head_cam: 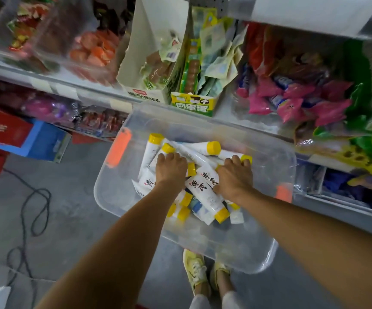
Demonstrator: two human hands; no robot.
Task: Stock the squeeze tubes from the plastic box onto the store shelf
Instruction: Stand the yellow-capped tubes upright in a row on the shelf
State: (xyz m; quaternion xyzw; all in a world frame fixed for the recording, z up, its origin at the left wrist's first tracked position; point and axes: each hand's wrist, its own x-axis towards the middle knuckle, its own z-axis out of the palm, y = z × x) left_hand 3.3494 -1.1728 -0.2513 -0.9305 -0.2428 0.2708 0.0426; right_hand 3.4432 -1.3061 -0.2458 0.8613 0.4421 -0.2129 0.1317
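Observation:
A clear plastic box (122,204) with orange latches sits below the shelf edge and holds several white squeeze tubes (205,195) with yellow caps, piled loosely. Both my hands are down inside the box on the pile. My left hand (170,168) lies on the tubes at the left of the heap with its fingers curled over them. My right hand (234,175) grips tubes at the right side, fingers curled round one near a yellow cap. The store shelf (225,108) runs just beyond the box.
The shelf carries open cartons of snacks (158,70), a green-yellow carton (194,103) and pink packets (292,101). Lower shelves hold more goods. A black cable (35,197) lies on the grey floor at left. My feet in yellow shoes (196,270) stand under the box.

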